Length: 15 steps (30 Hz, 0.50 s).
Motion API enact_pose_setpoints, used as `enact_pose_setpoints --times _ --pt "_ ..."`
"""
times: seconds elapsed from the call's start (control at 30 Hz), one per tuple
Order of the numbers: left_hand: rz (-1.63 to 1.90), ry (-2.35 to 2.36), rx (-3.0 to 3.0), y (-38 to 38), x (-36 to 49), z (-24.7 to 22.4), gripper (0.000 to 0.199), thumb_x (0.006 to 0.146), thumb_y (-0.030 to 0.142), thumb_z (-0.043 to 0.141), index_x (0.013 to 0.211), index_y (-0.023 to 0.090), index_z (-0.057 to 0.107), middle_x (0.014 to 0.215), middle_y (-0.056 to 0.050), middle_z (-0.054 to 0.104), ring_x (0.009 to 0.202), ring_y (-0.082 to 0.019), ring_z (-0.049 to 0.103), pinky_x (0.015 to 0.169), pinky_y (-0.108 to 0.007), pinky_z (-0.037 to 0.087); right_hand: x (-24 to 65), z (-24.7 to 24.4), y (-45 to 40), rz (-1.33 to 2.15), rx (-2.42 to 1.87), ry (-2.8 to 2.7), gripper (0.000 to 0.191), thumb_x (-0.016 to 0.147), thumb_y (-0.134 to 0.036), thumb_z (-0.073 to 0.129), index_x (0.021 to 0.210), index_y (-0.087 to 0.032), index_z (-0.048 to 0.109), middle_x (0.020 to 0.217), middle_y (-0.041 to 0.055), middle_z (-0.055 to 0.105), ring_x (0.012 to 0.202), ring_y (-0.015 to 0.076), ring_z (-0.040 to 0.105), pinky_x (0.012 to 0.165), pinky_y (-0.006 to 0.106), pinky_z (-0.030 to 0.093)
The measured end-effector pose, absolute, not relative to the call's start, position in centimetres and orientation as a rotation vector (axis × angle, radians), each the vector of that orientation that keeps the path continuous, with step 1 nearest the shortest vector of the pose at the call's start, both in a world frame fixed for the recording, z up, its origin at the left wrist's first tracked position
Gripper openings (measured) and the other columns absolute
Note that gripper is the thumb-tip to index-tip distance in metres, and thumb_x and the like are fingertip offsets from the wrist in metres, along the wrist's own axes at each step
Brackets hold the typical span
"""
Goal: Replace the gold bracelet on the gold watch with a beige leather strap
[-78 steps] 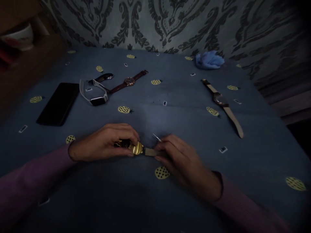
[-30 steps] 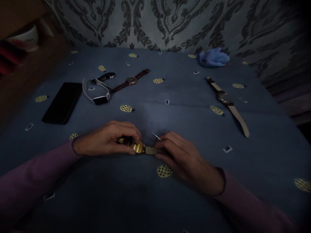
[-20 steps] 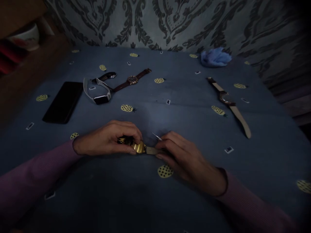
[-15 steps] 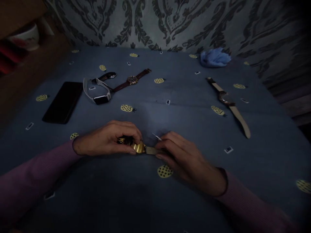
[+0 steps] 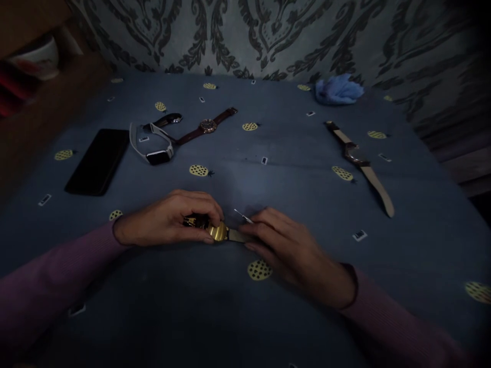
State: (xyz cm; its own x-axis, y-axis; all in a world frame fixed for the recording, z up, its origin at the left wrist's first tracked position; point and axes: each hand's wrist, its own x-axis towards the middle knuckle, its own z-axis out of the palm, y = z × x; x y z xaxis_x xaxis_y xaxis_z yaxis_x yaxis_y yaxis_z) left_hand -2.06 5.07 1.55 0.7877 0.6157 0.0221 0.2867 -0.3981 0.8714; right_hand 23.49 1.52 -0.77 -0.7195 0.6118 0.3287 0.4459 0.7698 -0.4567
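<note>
A gold wristwatch [image 5: 218, 232] lies between my hands, its smooth gold case back facing up. My left hand [image 5: 172, 219] is closed round the case and the dark strap end with its gold buckle, thumb and fingers pinching the case edge. On the other side, my right hand [image 5: 287, 245] pinches the watch's pale-lined strap [image 5: 237, 236]. The same hand also holds a thin pointed metal tool [image 5: 243, 216], whose tip sticks out toward the upper left; its handle is hidden under the fingers.
On the blue tablecloth [image 5: 184, 317] lie a black phone [image 5: 97, 162], a white-strapped smartwatch [image 5: 158, 157], a black-strapped watch [image 5: 171, 120] and a brown watch [image 5: 208, 125]. At right rest another watch [image 5: 351, 153] and a crumpled blue cloth [image 5: 339, 90]. A bowl [image 5: 40, 59] sits on a shelf at left.
The metal tool's tip has shifted slightly left, showing a little more of its shaft. Both hands keep their hold on the watch; the whole view has drifted a little.
</note>
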Motion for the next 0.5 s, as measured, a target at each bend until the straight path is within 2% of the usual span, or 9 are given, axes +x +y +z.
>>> enact_pose_setpoints --times 0.13,0.5 --pt "0.421 0.675 1.995 5.05 -2.02 1.65 0.011 0.086 0.022 0.069 0.093 0.014 0.067 0.102 -0.007 0.068 0.092 -0.016 0.064 0.080 -0.028 0.052 23.41 -0.68 1.63 0.485 -0.801 -2.516 0.018 0.097 -0.014 0.045 0.107 -0.013 0.060 0.087 0.0078 0.060 0.077 0.0187 0.055 0.065 0.031 0.051" --pt "0.427 0.657 2.000 5.05 -2.07 1.63 0.010 0.087 0.023 0.067 0.093 0.015 0.067 0.101 -0.006 0.068 0.088 -0.014 0.063 0.075 -0.025 0.051 23.19 -0.11 1.97 0.695 -0.865 -2.490 0.009 0.094 -0.015 0.048 0.091 -0.015 0.056 0.083 0.0066 0.056 0.076 0.0186 0.054 0.063 0.030 0.048"
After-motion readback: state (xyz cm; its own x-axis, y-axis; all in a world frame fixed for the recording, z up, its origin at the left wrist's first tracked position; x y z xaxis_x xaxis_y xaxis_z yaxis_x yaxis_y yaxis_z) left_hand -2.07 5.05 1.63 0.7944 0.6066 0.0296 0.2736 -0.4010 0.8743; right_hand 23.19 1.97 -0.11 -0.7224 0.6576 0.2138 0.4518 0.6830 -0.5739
